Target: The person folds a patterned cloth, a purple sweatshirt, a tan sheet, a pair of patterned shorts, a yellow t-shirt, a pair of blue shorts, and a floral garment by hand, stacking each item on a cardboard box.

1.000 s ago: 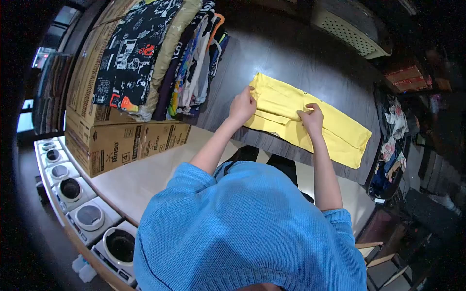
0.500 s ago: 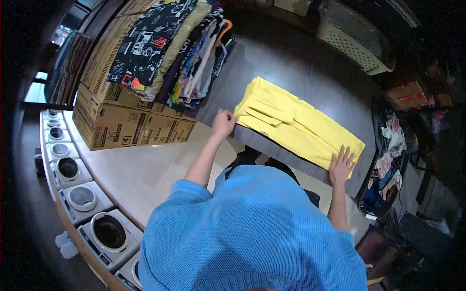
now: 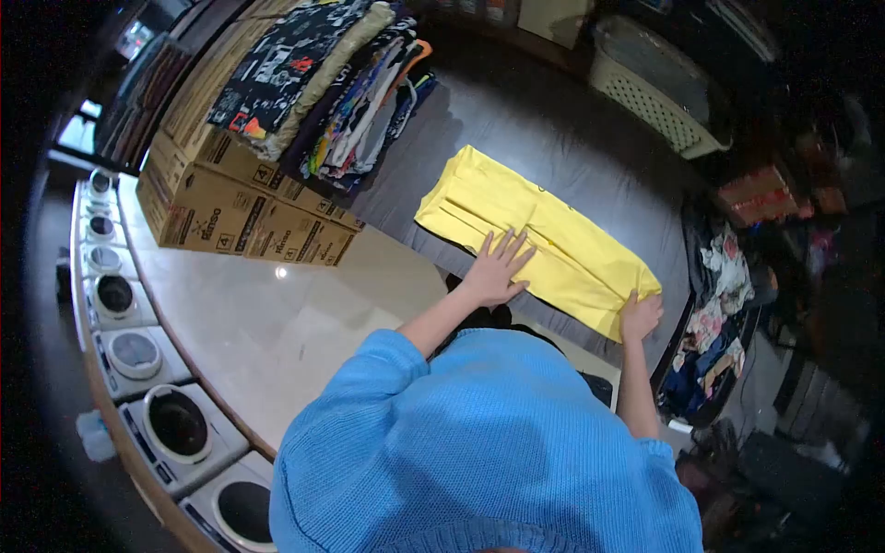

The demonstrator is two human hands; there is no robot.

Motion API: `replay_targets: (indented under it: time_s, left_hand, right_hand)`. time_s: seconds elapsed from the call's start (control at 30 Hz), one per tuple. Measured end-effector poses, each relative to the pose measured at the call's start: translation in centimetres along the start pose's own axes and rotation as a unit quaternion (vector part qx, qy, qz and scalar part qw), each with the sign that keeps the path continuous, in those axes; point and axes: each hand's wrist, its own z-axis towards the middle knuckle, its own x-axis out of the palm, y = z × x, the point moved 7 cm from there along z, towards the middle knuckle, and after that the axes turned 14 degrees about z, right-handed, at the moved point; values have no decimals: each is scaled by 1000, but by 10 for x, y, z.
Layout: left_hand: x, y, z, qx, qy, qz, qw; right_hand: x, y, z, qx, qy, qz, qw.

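A yellow garment (image 3: 572,249), folded into a long strip, lies on the dark table (image 3: 479,92) in front of me. My left hand (image 3: 496,269) rests on its near edge around the middle, fingers spread flat and holding nothing. At the strip's right end, my right hand (image 3: 641,315) has its fingers curled on the corner of the yellow fabric, gripping it.
Stacked folded clothes (image 3: 323,92) stand at the table's left beside cardboard boxes (image 3: 249,212). A white perforated basket (image 3: 654,106) sits at the back right. More clothes (image 3: 719,313) lie in a dark container at the right. Washing machines (image 3: 180,424) line the far left.
My left hand has moved from the garment's left corner to its middle and opened flat. My right hand, spread before, has closed on the right end. The view has shifted slightly.
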Motion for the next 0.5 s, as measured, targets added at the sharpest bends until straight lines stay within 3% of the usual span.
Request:
replay_targets:
  time_s: [0.1, 0.13, 0.23, 0.3, 0.33, 0.37, 0.4, 0.47, 0.5]
  left_hand:
    - [-5, -1, 0, -3, 21, -15, 1000]
    - [-9, -5, 0, 17, 28, -67, 997]
    - [-18, -24, -6, 35, 13, -342, 939]
    - [-24, -34, -12, -85, 114, -531, 835]
    - [4, -38, -15, -119, -33, -630, 767]
    - [34, -34, -20, -194, 17, -687, 700]
    - [57, -33, -25, -264, 67, -735, 621]
    - [71, -33, -33, -324, 59, -832, 447]
    - [72, -33, -34, -329, 49, -853, 402]
  right_hand:
    - [-1, 31, 18, -12, 41, 149, 988]
    - [-10, 50, 16, 0, 45, 213, 976]
    - [-28, 150, 12, -116, 136, 412, 894]
    - [-28, 230, -3, -61, 228, 499, 834]
    - [-29, 271, -15, -62, 267, 517, 811]
    - [-24, 307, -24, -63, 305, 533, 787]
    - [-1, 333, -24, -53, 338, 499, 796]
    - [40, 369, -26, -14, 409, 458, 789]
    - [55, 380, -30, 16, 447, 452, 771]
